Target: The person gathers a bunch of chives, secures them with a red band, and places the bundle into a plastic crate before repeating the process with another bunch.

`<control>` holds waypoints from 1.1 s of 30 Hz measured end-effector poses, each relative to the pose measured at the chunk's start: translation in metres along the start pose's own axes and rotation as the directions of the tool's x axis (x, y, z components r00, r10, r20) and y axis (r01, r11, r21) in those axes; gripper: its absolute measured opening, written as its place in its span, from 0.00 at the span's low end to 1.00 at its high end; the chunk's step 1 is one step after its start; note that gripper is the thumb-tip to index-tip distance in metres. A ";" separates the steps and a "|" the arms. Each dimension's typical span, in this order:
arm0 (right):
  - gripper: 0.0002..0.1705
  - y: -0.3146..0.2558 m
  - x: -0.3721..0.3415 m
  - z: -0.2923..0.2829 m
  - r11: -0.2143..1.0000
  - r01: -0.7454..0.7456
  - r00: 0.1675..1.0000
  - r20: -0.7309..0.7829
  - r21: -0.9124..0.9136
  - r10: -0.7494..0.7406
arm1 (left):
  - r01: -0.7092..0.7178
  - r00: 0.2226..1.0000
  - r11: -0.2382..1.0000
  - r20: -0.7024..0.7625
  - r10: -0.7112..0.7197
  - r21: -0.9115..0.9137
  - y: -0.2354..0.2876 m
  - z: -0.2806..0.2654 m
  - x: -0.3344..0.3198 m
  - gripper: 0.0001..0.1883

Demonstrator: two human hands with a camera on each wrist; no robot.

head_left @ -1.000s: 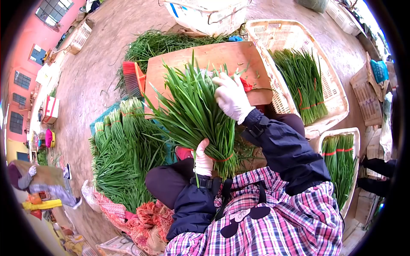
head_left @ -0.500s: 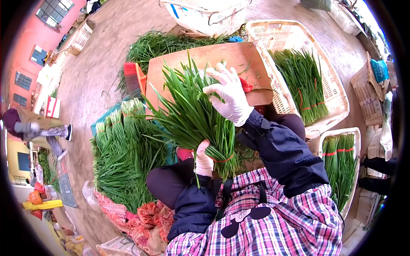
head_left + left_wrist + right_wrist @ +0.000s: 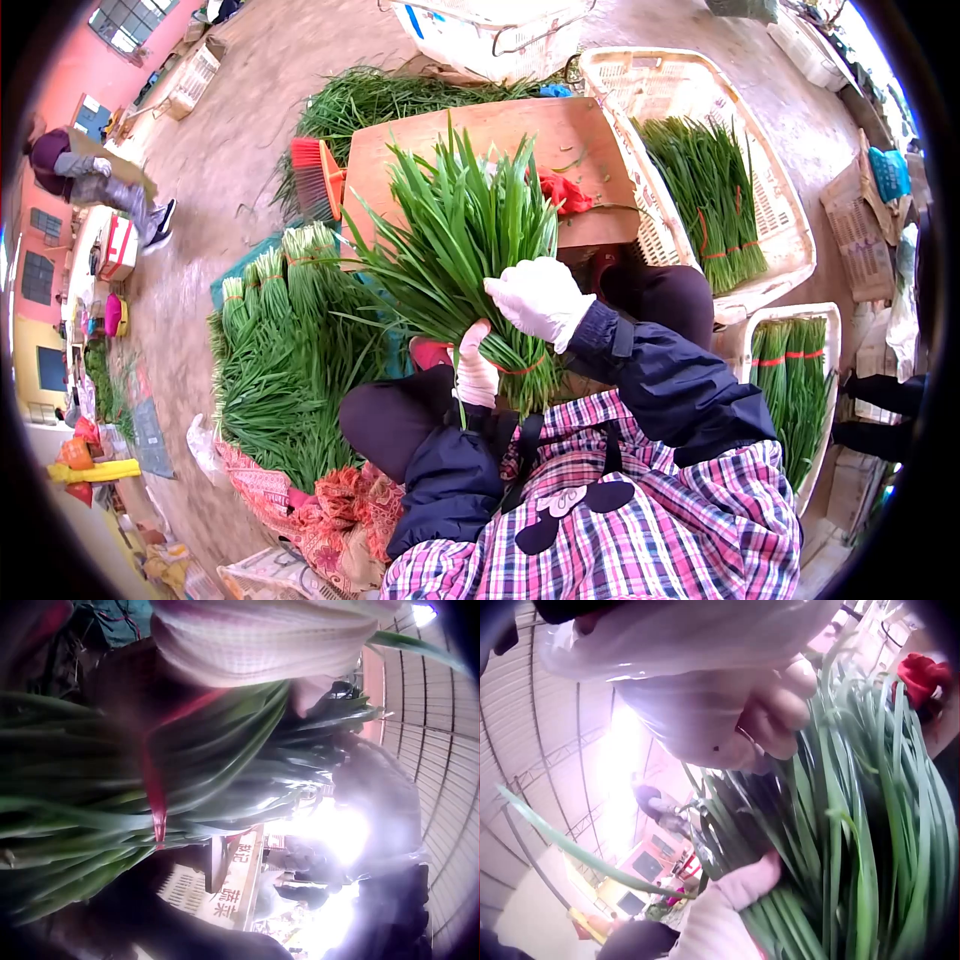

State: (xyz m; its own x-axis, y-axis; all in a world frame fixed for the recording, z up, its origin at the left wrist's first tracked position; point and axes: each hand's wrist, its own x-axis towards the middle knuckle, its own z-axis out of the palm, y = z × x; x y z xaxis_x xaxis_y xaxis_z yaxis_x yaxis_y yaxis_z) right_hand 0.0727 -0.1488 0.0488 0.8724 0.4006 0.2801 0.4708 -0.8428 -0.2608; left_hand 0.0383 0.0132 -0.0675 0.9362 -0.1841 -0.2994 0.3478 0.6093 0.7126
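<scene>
The left hand point(image 3: 477, 368) grasps a red-banded green leafy bundle point(image 3: 455, 230); the curled right hand point(image 3: 543, 303) touches it, grasp unclear. At right, white plastic baskets point(image 3: 787, 205) contain tied green bundles point(image 3: 700, 195).

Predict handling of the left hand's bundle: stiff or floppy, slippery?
The bundle is probably floppy at its loose end, where long leaves splay and arch. It should be stiffer near the red band, which cinches the stems. Leaves may slide: they look glossy.
</scene>
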 end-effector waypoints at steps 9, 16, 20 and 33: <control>0.10 0.010 0.014 0.006 0.976 -0.001 1.000 -0.018 -0.220 -0.003 | 0.037 0.995 0.999 -0.088 -0.039 -0.019 -0.004 -0.006 0.003 0.25; 0.12 0.028 0.015 0.004 0.990 -0.137 0.990 0.019 -0.039 0.138 | 0.048 0.998 0.993 -0.043 -0.052 -0.107 -0.001 0.005 -0.001 0.27; 0.09 0.027 0.022 0.004 0.988 -0.155 0.988 -0.008 -0.025 0.155 | 0.059 0.998 0.991 -0.018 -0.062 -0.120 0.006 0.015 -0.005 0.27; 0.06 0.036 0.044 0.001 0.997 -0.021 1.000 -0.015 -0.070 0.020 | 0.036 0.999 0.997 -0.002 -0.036 -0.066 0.005 0.013 -0.003 0.28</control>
State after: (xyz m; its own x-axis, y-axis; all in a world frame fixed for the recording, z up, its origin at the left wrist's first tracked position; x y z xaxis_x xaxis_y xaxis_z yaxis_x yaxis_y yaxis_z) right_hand 0.1284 -0.1607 0.0508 0.8793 0.3786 0.2888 0.4424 -0.8740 -0.2010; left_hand 0.0377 0.0069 -0.0541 0.9228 -0.2045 -0.3266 0.3773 0.6520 0.6576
